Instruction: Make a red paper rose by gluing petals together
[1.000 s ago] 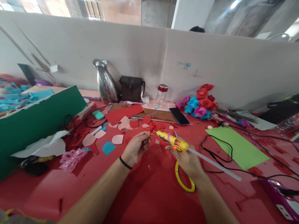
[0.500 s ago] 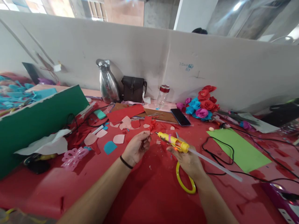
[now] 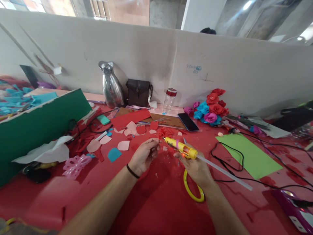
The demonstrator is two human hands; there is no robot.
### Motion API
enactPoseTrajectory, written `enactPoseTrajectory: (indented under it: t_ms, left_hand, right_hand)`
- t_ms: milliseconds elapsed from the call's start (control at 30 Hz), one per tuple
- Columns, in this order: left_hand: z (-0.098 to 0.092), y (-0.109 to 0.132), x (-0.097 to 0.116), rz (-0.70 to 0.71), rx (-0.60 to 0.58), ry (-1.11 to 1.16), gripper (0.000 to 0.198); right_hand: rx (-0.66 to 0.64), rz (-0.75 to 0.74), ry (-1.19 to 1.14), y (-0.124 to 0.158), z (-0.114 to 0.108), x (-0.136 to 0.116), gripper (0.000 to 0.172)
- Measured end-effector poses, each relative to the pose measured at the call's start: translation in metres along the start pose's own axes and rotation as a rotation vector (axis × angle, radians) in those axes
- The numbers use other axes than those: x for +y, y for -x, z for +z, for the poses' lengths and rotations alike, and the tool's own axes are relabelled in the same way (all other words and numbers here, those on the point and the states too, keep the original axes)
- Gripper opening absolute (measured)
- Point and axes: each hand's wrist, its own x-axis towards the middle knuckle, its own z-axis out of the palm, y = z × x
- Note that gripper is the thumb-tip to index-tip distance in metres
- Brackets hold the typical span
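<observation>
My right hand [image 3: 197, 168] is wrapped round a yellow hot glue gun [image 3: 182, 148] with a translucent glue stick [image 3: 225, 172] out of its back. The gun's nozzle points left, right at the fingertips of my left hand [image 3: 145, 155]. Thumb and fingers of that left hand are pinched on a small red paper piece [image 3: 160, 137], whose lower part is hidden by the fingers. A yellow scissors handle [image 3: 187, 187] shows beneath my right hand; whether the hand touches it, I cannot tell. Pink and blue paper petals [image 3: 114, 154] lie left of my left hand.
Paper flowers [image 3: 212, 107] stand at the back right, near a phone [image 3: 188, 122]. A glass jar [image 3: 169, 101], a black bag [image 3: 138, 93] and a steel jug [image 3: 111, 86] line the partition. Black cable [image 3: 227, 182] runs right, past green paper [image 3: 251, 156] to a power strip [image 3: 290, 205].
The whole view has shifted slightly. My left fingertips are a little closer to the nozzle, with the red paper piece still between them. The glue gun stays in my right hand.
</observation>
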Motion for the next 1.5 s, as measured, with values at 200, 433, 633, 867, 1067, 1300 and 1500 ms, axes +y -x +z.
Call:
enactPoseTrajectory:
  t_ms: [200, 433, 633, 867, 1067, 1300, 1500]
  left_hand:
    - [0.0, 0.001, 0.001, 0.005, -0.011, -0.006, 0.011]
    - [0.0, 0.001, 0.002, 0.004, -0.015, 0.022, 0.009]
    - [-0.003, -0.001, 0.002, -0.013, -0.028, 0.07, 0.009]
    - [-0.007, -0.003, 0.0, -0.014, -0.04, 0.081, 0.014]
    - [-0.004, -0.003, -0.002, -0.002, -0.037, 0.039, 0.012]
    - [-0.002, -0.002, -0.002, 0.003, -0.009, 0.005, 0.01]
    - [0.0, -0.001, -0.003, 0.002, -0.011, -0.029, 0.013]
  right_hand:
    - [0.047, -0.005, 0.058, -0.001, 0.0, 0.0, 0.034]
    - [0.082, 0.005, 0.072, -0.002, -0.003, -0.013, 0.037]
    - [0.068, 0.022, 0.027, -0.002, -0.004, -0.015, 0.035]
    - [0.007, 0.048, 0.01, 0.0, 0.0, -0.007, 0.031]
    - [-0.01, 0.041, 0.0, 0.001, 0.002, -0.007, 0.034]
    - [-0.038, 0.04, 0.035, 0.0, 0.002, -0.012, 0.036]
    - [0.004, 0.032, 0.037, 0.0, 0.001, -0.012, 0.033]
